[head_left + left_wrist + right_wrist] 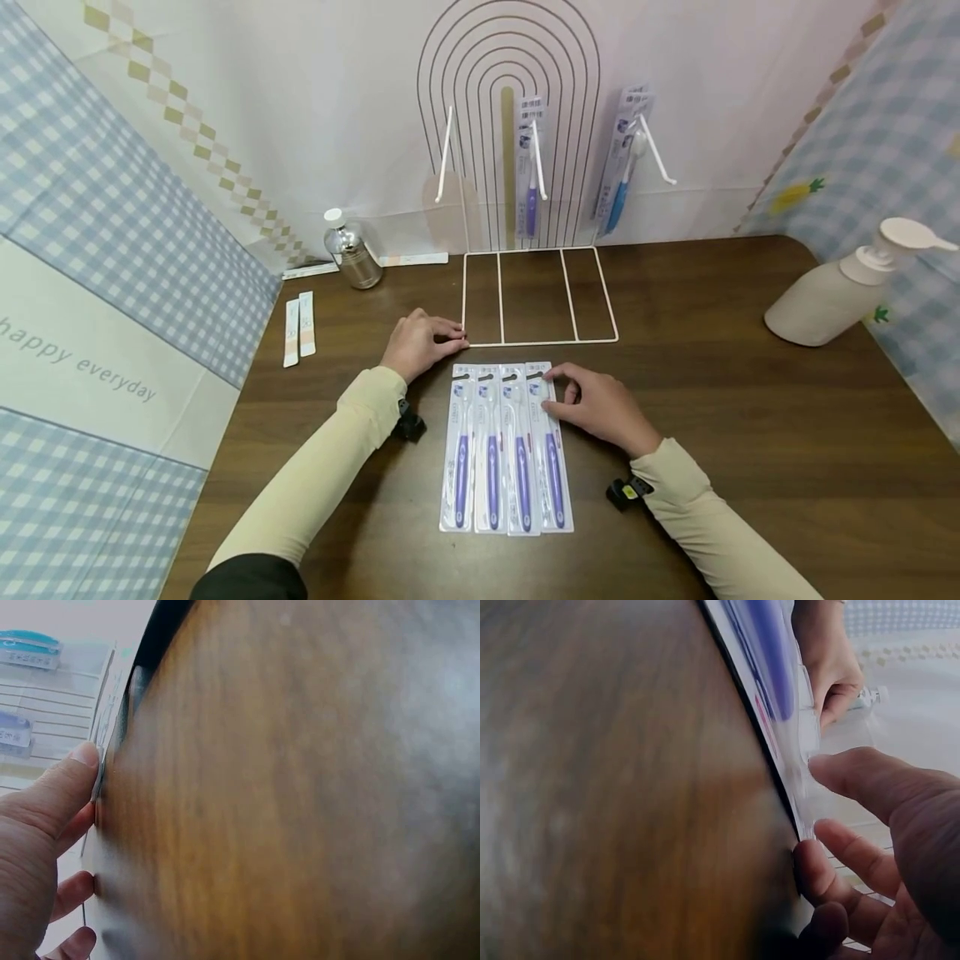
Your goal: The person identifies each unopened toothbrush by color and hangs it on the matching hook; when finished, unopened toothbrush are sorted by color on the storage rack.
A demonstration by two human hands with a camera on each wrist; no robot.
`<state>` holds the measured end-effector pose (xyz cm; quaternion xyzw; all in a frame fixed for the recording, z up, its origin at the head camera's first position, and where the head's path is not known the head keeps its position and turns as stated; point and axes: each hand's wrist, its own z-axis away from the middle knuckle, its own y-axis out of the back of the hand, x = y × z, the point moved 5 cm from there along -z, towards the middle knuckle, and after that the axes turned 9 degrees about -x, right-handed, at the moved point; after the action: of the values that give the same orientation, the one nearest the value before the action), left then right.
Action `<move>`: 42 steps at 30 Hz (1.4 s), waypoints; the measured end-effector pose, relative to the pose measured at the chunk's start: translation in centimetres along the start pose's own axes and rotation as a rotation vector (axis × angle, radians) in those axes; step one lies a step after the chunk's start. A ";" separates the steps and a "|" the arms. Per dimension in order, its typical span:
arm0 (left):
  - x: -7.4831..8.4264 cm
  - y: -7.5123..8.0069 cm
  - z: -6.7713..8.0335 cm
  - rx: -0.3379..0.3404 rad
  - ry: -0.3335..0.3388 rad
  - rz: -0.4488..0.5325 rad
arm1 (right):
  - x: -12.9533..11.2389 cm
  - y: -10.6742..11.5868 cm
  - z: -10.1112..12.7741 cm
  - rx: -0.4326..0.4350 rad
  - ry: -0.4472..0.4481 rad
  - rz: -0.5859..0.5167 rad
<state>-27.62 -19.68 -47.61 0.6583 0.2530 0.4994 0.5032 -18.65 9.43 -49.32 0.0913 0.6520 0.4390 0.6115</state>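
Note:
Several packs of purple-handled toothbrushes (507, 450) lie side by side on the dark wooden table (750, 433), just in front of a white wire rack. My right hand (555, 392) pinches the top right edge of the rightmost pack (799, 727), thumb on top and fingers under its edge. My left hand (453, 335) holds the front left corner of the rack's flat base (540, 340); in the left wrist view the thumb (75, 776) presses on the thin wire. On the rack's arched back (510, 83) hang one purple toothbrush pack (531, 167) and one blue toothbrush pack (622, 158).
A small clear bottle (351, 248) stands at the back left. Two narrow strips (298, 327) lie near the left wall. A cream pump dispenser (847, 287) stands at the right. An empty white hook (445, 158) juts from the rack's left side. Cloth walls enclose the table.

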 end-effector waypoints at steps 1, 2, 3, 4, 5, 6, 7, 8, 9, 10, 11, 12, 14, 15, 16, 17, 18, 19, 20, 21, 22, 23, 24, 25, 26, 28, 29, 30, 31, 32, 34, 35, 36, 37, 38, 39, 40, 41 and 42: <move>0.0 0.0 0.0 0.001 -0.004 0.000 | 0.0 -0.1 0.0 -0.004 -0.004 0.008; 0.0 -0.1 0.0 0.001 -0.005 0.002 | 0.0 -0.1 0.0 -0.004 -0.008 0.014; 0.0 -0.1 0.1 0.003 -0.007 0.005 | 0.0 -0.1 0.0 -0.002 -0.010 0.014; 0.0 -0.1 0.1 0.007 -0.010 0.007 | -0.1 -0.2 0.0 0.004 -0.011 0.014; 0.0 -0.1 0.1 0.010 -0.012 0.010 | -0.1 -0.2 0.1 0.009 -0.012 0.012; 0.0 -0.1 0.1 0.014 -0.014 0.011 | -0.1 -0.2 0.1 0.014 -0.013 0.009; 0.0 -0.1 0.1 0.017 -0.015 0.012 | -0.1 -0.1 0.1 0.019 -0.013 0.006; 0.0 -0.1 0.1 0.019 -0.014 0.015 | -0.2 -0.1 0.1 0.025 -0.010 -0.001; 0.0 -0.1 0.1 0.021 -0.014 0.015 | -0.2 -0.1 0.1 0.033 -0.001 -0.002; 0.0 -0.1 0.1 0.022 -0.015 0.015 | -0.2 0.0 0.2 0.041 0.006 -0.005; 0.0 -0.1 0.1 0.021 -0.013 0.015 | -0.2 0.0 0.2 0.050 0.013 -0.007; 0.0 -0.1 0.1 0.022 -0.014 0.014 | -0.2 0.1 0.3 0.060 0.022 -0.009; 0.0 -0.1 0.1 0.018 -0.008 0.014 | -0.2 0.4 0.4 0.080 0.039 -0.017; 0.0 -0.2 0.1 0.016 -0.006 0.013 | -0.2 0.6 0.4 0.090 0.045 -0.018; 0.0 -0.2 0.1 0.013 -0.006 0.012 | -0.3 0.8 0.5 0.102 0.046 -0.025; 0.1 -0.2 0.1 0.011 -0.005 0.012 | -0.3 1.0 0.6 0.114 0.048 -0.032; 0.1 -0.3 0.1 0.010 -0.006 0.011 | -0.5 1.3 0.6 0.127 0.053 -0.039; 0.1 -0.3 0.1 0.007 -0.004 0.012 | -0.6 1.6 0.6 0.140 0.058 -0.045; 0.1 -0.3 0.1 0.006 -0.003 0.012 | -0.9 2.0 0.7 0.159 0.064 -0.048; 0.1 -0.3 0.1 0.006 -0.002 0.013 | -1.2 2.3 0.7 0.178 0.074 -0.046; 0.1 -0.2 0.1 0.006 -0.001 0.014 | -1.5 2.7 0.7 0.200 0.083 -0.047; 0.1 -0.2 0.1 0.006 0.001 0.015 | -1.8 3.1 0.7 0.221 0.095 -0.043; 0.1 -0.2 0.1 0.007 0.003 0.018 | -2.2 3.5 0.7 0.244 0.109 -0.039; 0.1 -0.1 0.2 0.007 0.005 0.020 | -2.6 3.9 0.8 0.268 0.124 -0.033; 0.1 -0.1 0.1 0.009 0.004 0.021 | -3.1 4.4 0.8 0.293 0.141 -0.023; 0.1 0.0 0.1 0.010 0.005 0.023 | -4.1 5.3 0.9 0.343 0.180 0.001; 0.1 0.0 0.1 0.011 0.004 0.022 | -4.6 5.8 1.0 0.368 0.201 0.023; 0.1 0.0 0.1 0.010 0.004 0.022 | -5.2 6.4 1.1 0.396 0.226 0.043; 0.0 0.0 0.1 0.010 0.005 0.020 | -5.9 7.0 1.1 0.424 0.253 0.065; 0.0 -0.1 0.1 0.012 0.004 0.019 | -6.5 7.6 1.2 0.454 0.280 0.091; 0.0 -0.1 0.1 0.012 0.006 0.018 | -7.8 8.9 1.3 0.515 0.339 0.132; 0.1 -0.1 0.1 0.013 0.005 0.016 | -8.5 9.5 1.4 0.544 0.367 0.145; 0.1 -0.1 0.1 0.014 0.005 0.016 | -9.2 10.2 1.4 0.571 0.395 0.152; 0.0 -0.1 0.1 0.017 0.004 0.015 | -9.8 10.8 1.4 0.595 0.419 0.157; 0.0 0.0 0.1 0.019 0.002 0.015 | -10.5 11.3 1.5 0.618 0.440 0.158; 0.1 0.0 0.1 0.019 0.001 0.015 | -11.0 11.9 1.5 0.636 0.457 0.154; 0.1 0.0 0.1 0.020 -0.002 0.014 | -11.6 12.4 1.5 0.650 0.469 0.149; 0.1 0.0 0.2 0.020 -0.004 0.013 | -12.1 12.8 1.5 0.661 0.478 0.146; 0.1 0.0 0.2 0.020 -0.005 0.014 | -12.5 13.2 1.4 0.669 0.486 0.142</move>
<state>-27.43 -19.64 -47.61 0.6663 0.2522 0.4986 0.4938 -20.00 9.79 -31.15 0.2235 0.8759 0.2529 0.3448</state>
